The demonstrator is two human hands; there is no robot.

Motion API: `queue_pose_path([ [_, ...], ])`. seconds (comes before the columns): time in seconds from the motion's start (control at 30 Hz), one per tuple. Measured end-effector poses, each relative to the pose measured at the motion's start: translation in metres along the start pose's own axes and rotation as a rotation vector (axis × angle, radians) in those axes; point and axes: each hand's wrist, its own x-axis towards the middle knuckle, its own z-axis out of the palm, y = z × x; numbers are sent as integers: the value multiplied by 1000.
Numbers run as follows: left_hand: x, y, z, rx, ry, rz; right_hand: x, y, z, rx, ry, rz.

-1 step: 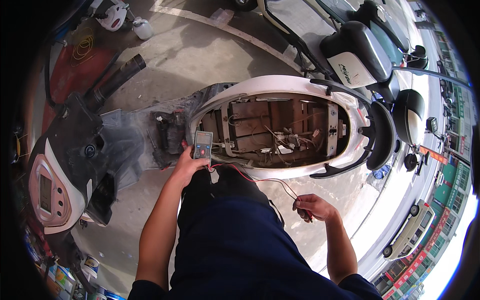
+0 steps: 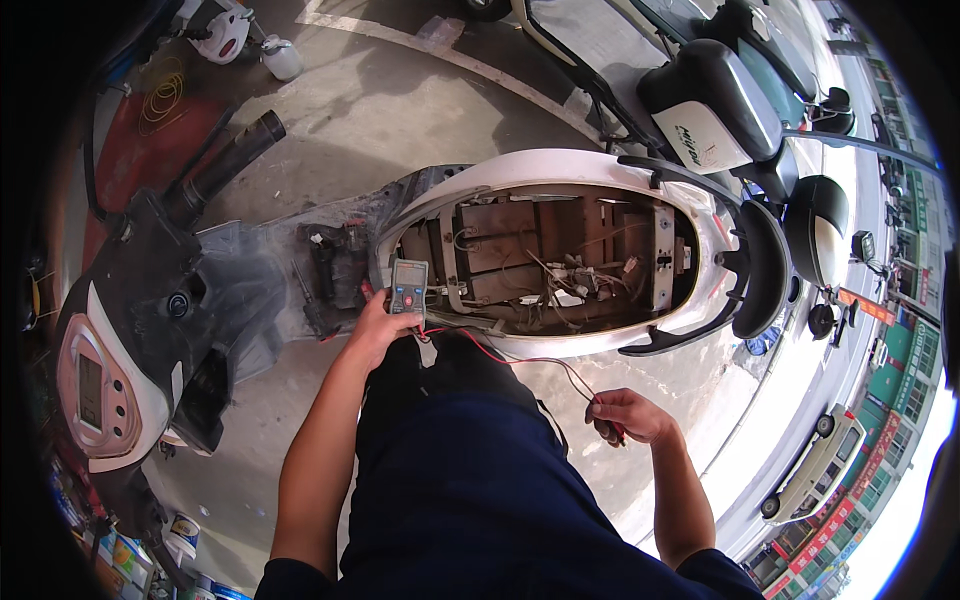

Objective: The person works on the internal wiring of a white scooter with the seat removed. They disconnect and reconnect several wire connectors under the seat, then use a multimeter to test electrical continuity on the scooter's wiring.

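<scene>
A grey digital multimeter (image 2: 409, 285) is gripped in my left hand (image 2: 383, 328), face up by the near rim of the scooter's open seat well. Its red and black test leads (image 2: 500, 355) run from its lower end across to the right. My right hand (image 2: 628, 414) is closed around the far ends of those leads, out to the right of my body; the probe tips are mostly hidden. Inside the well of the scooter (image 2: 530, 167) lies a tangle of loose wires and connectors (image 2: 575, 280). No seat covers it.
The scooter's handlebar dash (image 2: 90, 390) is at the left, with a black grip (image 2: 235, 165) beyond it. Tools (image 2: 315, 290) lie on its footboard. A black rear backrest (image 2: 768, 270) stands at the right end. Other parked scooters (image 2: 700, 140) are at the far right.
</scene>
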Motion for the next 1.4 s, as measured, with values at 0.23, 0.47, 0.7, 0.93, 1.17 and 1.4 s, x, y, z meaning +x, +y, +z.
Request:
queue_pose_path([
  [0.23,91,-11,33,253,39,-46,-45,10,12,196,-153,-317],
  [0.47,162,-39,66,151,30,-87,-66,43,14,298,92,-288],
  [0.7,219,-63,99,63,29,-23,-61,56,25,417,208,-217],
  [0.93,260,-89,115,207,105,123,-64,35,36,518,238,-329],
  [1.17,247,-91,106,684,177,144,-49,7,43,240,420,-219],
  [1.4,120,-30,86,426,-82,1,-25,-23,43,-82,359,-304],
])
